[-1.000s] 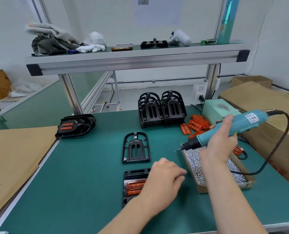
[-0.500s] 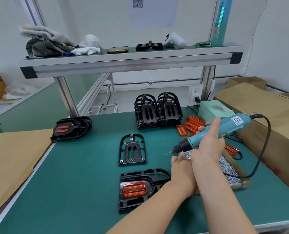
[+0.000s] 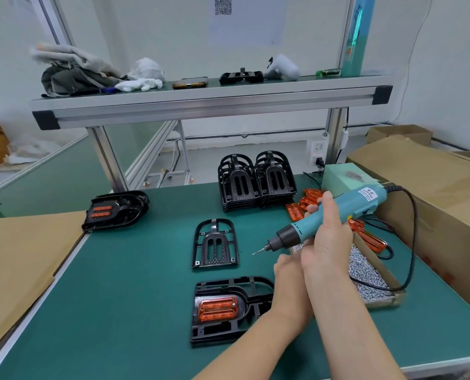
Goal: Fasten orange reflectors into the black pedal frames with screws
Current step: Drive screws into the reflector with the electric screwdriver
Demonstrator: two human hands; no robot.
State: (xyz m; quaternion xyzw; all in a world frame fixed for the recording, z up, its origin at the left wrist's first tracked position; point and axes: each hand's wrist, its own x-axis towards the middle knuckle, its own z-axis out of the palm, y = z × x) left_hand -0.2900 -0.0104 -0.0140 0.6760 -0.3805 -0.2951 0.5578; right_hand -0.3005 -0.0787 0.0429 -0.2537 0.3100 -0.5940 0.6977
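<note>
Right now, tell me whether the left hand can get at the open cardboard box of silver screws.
Probably yes. The left hand sits close beside the open cardboard box of silver screws, whose top is uncovered; only the right hand, gripping the teal electric screwdriver, crosses in front.

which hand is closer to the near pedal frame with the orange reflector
Left. The left hand sits just beyond the right end of that frame, its wrist over it; the right hand is further right and back, gripping the screwdriver.

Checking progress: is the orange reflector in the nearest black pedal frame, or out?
In. The orange reflector lies within the nearest black pedal frame, in its central recess.
</note>
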